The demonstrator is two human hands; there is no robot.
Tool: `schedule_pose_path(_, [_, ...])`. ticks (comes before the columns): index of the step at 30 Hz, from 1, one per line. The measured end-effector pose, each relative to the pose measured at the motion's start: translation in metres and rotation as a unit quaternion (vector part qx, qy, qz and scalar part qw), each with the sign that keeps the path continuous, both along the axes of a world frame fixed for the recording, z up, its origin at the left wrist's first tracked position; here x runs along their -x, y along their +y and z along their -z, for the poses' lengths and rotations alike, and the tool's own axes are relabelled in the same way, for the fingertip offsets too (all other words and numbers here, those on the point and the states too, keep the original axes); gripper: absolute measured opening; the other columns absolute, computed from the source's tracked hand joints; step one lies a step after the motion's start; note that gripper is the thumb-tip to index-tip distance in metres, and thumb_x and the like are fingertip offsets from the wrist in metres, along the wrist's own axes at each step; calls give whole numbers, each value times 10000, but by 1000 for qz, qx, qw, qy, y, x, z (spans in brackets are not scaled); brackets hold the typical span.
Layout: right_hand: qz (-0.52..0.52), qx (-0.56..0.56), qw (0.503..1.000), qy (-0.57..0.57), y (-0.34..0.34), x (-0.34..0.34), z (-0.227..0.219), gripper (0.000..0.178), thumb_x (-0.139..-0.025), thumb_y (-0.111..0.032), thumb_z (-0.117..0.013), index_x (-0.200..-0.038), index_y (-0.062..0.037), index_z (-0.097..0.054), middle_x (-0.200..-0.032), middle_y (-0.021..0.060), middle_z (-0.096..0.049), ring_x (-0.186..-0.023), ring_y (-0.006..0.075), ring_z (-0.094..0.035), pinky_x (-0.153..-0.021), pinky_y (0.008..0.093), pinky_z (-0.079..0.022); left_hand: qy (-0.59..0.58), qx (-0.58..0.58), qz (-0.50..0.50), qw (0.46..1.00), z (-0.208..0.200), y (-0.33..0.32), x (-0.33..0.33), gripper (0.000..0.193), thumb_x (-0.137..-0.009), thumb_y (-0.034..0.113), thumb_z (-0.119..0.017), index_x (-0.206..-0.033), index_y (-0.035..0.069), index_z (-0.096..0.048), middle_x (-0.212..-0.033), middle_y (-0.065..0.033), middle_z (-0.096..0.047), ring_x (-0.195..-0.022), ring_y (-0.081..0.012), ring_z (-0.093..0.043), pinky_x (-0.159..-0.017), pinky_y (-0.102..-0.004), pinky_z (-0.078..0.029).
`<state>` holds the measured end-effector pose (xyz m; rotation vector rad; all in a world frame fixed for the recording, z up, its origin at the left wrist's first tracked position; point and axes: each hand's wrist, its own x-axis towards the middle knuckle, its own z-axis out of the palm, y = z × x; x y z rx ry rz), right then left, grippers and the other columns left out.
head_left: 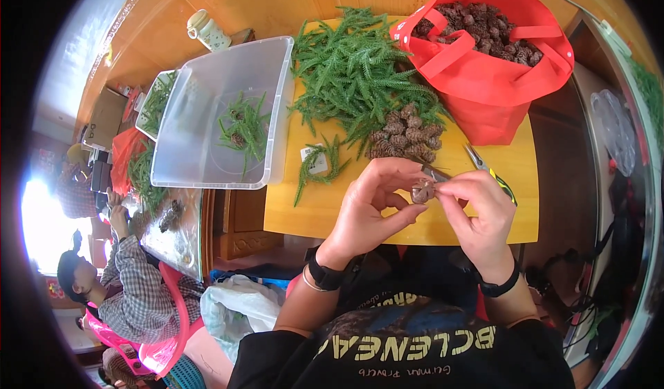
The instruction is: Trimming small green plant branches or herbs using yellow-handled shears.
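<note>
Over the front of the yellow table (332, 212), both my hands meet at one small brown pine cone (422, 192). My left hand (373, 206) curls its fingers and thumb around the cone's left side. The thumb and forefinger of my right hand (481, 212) are pinched at its right edge; whether they hold something thin there is too small to tell. Just beyond my fingers lies a heap of pine cones (407, 134). Scissors (491, 171) with yellow and black handles rest near my right hand. A curved green sprig (321, 164) lies over a small white card.
A large pile of green artificial branches (353, 71) covers the table's far side. At the right back stands a red bag (484, 105) full of pine cones. A clear plastic bin (197, 147) at left holds sprigs and cones. Another person (149, 285) sits at a table further left.
</note>
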<state>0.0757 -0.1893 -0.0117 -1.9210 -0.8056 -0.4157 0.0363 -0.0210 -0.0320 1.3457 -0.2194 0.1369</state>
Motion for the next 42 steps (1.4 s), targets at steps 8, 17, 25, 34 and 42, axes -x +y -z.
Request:
schedule_pose_path(8, [7, -6, 1000, 20, 2, 3, -6, 217, -675, 98, -694, -843, -11, -610, -752, 74, -595, -604, 145, -558, -498, 235, -426, -4, 142, 88, 986, 4, 2, -2, 298, -836, -38, -588, -1106, 10, -472, -1092, -113, -557, -1019, -182, -567, -785, -292, -521])
schedule_pose_path(17, [-25, 7, 996, 86, 3, 2, -13, 265, -676, 83, -696, -916, -15, -640, -744, 69, -598, -610, 146, -563, -503, 231, -429, 9, 195, 76, 978, 14, 1, -4, 139, -929, 120, -502, -1026, 20, -494, -1059, -130, -569, -876, -159, -580, -699, -280, -504])
schedule_pose_path(25, [-55, 13, 998, 21, -1, -8, -10, 179, -668, 37, -719, -813, -50, -659, -695, 56, -578, -565, 149, -544, -476, 253, -419, 55, 268, 125, 954, 18, 3, -4, 130, -937, 129, -488, -1019, 28, -497, -1027, -138, -591, -799, -159, -597, -658, -267, -497])
schedule_pose_path(34, [-55, 40, 998, -7, 1, -13, -15, 161, -662, 7, -729, -784, -56, -646, -660, 51, -570, -533, 158, -543, -467, 257, -413, 73, 209, 63, 973, 8, 1, -2, 127, -931, 135, -505, -977, 19, -531, -1013, -149, -609, -734, -156, -620, -596, -241, -497])
schedule_pose_path(42, [-142, 86, 985, -52, -5, -20, -27, 305, -647, -14, -727, -935, -81, -649, -769, 53, -582, -588, 184, -570, -508, 289, -458, 103, 218, 150, 959, 8, 14, -1, 159, -913, 172, -547, -951, 18, -555, -944, -124, -625, -680, -125, -594, -548, -210, -446])
